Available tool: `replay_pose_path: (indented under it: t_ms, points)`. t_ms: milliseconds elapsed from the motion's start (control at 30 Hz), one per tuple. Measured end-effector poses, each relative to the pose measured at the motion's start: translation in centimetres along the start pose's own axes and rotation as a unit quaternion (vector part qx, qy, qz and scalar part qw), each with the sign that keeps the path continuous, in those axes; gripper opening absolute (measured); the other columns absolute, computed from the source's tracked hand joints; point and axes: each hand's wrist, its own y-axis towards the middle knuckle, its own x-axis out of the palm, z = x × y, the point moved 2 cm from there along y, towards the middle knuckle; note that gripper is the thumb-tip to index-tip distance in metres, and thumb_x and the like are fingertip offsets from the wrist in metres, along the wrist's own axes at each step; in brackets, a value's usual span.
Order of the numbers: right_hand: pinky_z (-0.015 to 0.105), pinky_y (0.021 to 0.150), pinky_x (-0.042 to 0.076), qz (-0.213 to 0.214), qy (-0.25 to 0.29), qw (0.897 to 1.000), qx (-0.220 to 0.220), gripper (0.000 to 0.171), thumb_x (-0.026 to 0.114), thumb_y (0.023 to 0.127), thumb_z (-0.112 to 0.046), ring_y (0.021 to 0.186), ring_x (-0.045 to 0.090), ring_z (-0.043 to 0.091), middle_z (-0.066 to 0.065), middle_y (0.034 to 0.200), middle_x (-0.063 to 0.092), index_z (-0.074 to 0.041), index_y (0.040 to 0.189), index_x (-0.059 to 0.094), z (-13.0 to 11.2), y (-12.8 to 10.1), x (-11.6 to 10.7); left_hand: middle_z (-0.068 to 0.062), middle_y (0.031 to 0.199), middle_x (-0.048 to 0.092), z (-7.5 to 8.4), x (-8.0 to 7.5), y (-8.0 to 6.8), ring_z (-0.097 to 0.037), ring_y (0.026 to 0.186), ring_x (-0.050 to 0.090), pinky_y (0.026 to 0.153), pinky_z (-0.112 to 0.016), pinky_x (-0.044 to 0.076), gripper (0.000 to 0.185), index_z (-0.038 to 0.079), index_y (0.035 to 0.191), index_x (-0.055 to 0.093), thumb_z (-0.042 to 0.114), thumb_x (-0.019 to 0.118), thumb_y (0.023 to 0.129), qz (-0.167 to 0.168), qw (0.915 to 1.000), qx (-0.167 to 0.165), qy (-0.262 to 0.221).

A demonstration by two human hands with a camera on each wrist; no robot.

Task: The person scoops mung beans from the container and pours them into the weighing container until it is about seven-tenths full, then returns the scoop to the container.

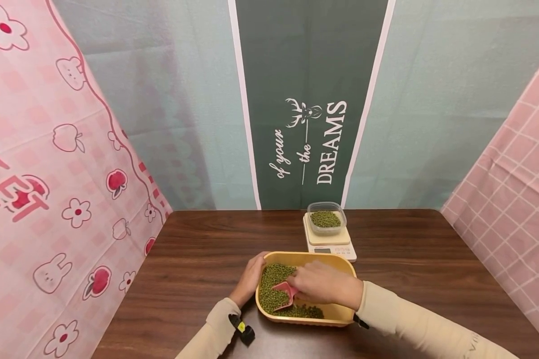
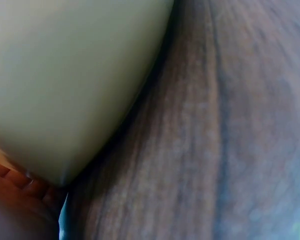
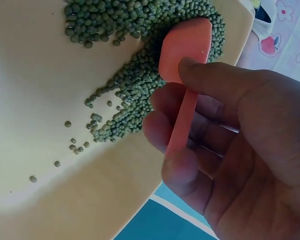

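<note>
A yellow tub (image 1: 337, 314) of green mung beans (image 1: 274, 284) sits on the dark wood table near its front edge. My right hand (image 1: 323, 285) grips a pink scoop (image 1: 285, 293) by its handle, its bowl pushed into the beans (image 3: 140, 75). In the right wrist view the scoop (image 3: 185, 55) is pinched between thumb and curled fingers (image 3: 177, 172). My left hand (image 1: 250, 279) holds the tub's left rim. The left wrist view is blurred, with the tub's wall (image 2: 65, 85) above the table (image 2: 215, 125) and fingertips (image 2: 20, 190) under it.
A small clear container (image 1: 326, 218) holding green beans stands on a white kitchen scale (image 1: 330, 242) just behind the tub. Patterned cloth backdrops rise at the left (image 1: 49, 174), back and right (image 1: 516, 199) of the table (image 1: 431, 259).
</note>
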Motion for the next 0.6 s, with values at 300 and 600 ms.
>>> replay_pose_path:
  t_ms: [300,600]
  points:
    - [0.021,0.056,0.049,-0.022,0.005,1.000,0.006,0.014,0.080,0.093,-0.026,0.058,0.056,0.005,-0.008,0.073,0.066,-0.018,0.092,0.068,0.00,-0.41,0.24,-0.022,0.130,0.070,0.15,-0.04,-0.08,-0.023,0.111,0.066,0.093,-0.029,0.053,0.048,-0.001,0.138,0.065,0.007,0.031,0.104,0.006,1.0000,0.000,0.000]
    - [0.021,0.061,0.052,-0.037,0.039,0.998,0.020,0.019,0.083,0.091,-0.028,0.063,0.059,0.005,-0.008,0.077,0.067,-0.018,0.094,0.067,0.36,-0.62,0.69,-0.022,0.128,0.070,0.15,0.07,-0.10,-0.023,0.109,0.066,0.091,-0.030,0.053,0.048,-0.001,0.137,0.065,0.007,0.032,0.103,0.006,1.0000,0.001,-0.004]
